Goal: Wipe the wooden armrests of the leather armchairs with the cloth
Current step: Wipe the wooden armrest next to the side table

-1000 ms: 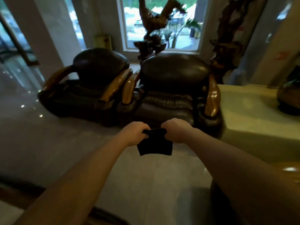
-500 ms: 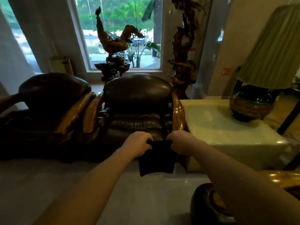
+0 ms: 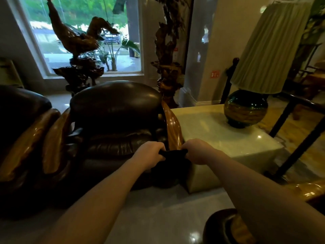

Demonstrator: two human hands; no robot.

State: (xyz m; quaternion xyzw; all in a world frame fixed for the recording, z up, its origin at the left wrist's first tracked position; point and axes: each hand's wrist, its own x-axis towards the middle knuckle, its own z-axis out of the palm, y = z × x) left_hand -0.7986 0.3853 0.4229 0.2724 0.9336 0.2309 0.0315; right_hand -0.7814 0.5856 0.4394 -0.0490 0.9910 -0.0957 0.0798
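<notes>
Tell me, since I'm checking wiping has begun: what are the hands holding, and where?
Both hands, left hand and right hand, grip the dark cloth by its top corners; it hangs between them.

glossy polished wood armrest (image 3: pixel 173 127), dark shiny leather armchair (image 3: pixel 114 110) (creased seat), matt black cloth (image 3: pixel 171 162)

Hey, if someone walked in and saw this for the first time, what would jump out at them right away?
Probably the two hands, left hand and right hand, gripping a dark cloth low in the middle. Right behind them sits a dark leather armchair with a glossy wooden armrest on its right side. To the right, a round-bodied lamp stands on a pale table.
</notes>
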